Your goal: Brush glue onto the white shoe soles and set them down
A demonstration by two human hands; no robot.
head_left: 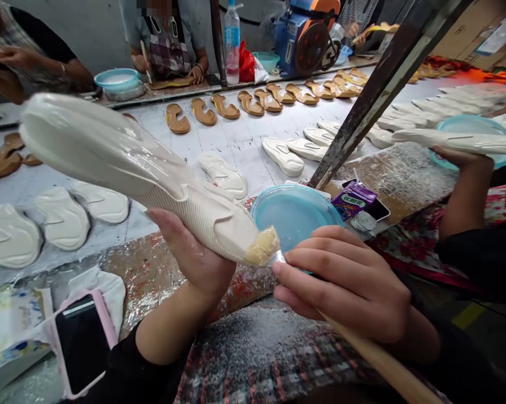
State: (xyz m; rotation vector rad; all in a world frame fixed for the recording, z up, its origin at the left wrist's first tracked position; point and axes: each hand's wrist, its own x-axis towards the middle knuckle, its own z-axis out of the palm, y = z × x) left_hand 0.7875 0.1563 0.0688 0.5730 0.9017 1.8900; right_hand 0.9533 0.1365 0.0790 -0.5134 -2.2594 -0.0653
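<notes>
**Left grip** [189, 252]: closed around a white foam shoe sole [109, 151], cradling it from beneath at the ribbed side wall, with the sole held in the air, tilted across the view.

**Right grip** [341, 280]: fingers clamped on the wooden handle [383, 359] of a flat brush, its pale bristles [263, 247] pressed against the sole's near end.

**Handling (judged):** likely light and somewhat flexible. The glossy white coat looks wet and slippery, so the ribbed wall seems the safest hold.

**Nearby:** a blue plastic dish [292, 216] just past the brush, beside a purple sachet [354, 199]. A steel strut [383, 95] slants across the view.

**Surface** [160, 269], glue-spattered: rows of white soles [282, 156] and tan insoles [177, 118]; a phone in a pink case [82, 342] at lower left.

**Right edge:** a co-worker's hand [459, 160] holds another white sole [459, 141].
</notes>
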